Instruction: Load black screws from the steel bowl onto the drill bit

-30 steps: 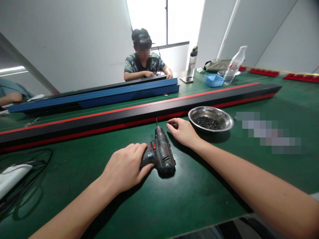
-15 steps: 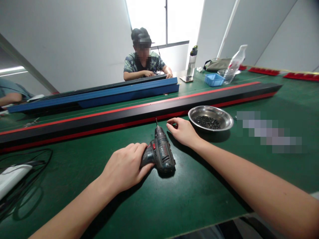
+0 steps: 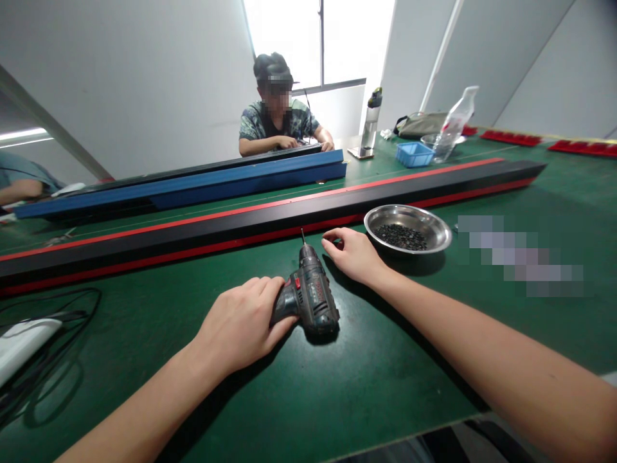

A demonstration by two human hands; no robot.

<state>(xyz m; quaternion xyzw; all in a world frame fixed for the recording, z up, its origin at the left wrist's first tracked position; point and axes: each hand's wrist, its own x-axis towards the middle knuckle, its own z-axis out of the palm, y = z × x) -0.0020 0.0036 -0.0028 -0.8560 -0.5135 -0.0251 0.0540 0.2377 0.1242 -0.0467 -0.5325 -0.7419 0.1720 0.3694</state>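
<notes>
A black cordless drill [image 3: 318, 296] with a red switch lies on its side on the green table, its thin bit pointing away from me toward the long bar. My left hand [image 3: 243, 318] is wrapped round the drill's grip. To the right of the bit, my right hand [image 3: 354, 254] rests low over the table with curled fingers, thumb and index tips close together. Anything in that pinch is too small or hidden to make out. Just beyond that wrist stands a shallow metal bowl [image 3: 436, 235] holding a pile of small black screws [image 3: 400, 236].
A long black bar with red edges [image 3: 231, 225] crosses the table. Behind it are blue bars [image 3: 216, 183], a seated person [image 3: 279, 122], a blue basket [image 3: 414, 154] and bottles [image 3: 456, 125]. Black cables [image 3: 62, 360] and a white device [image 3: 26, 344] lie at left.
</notes>
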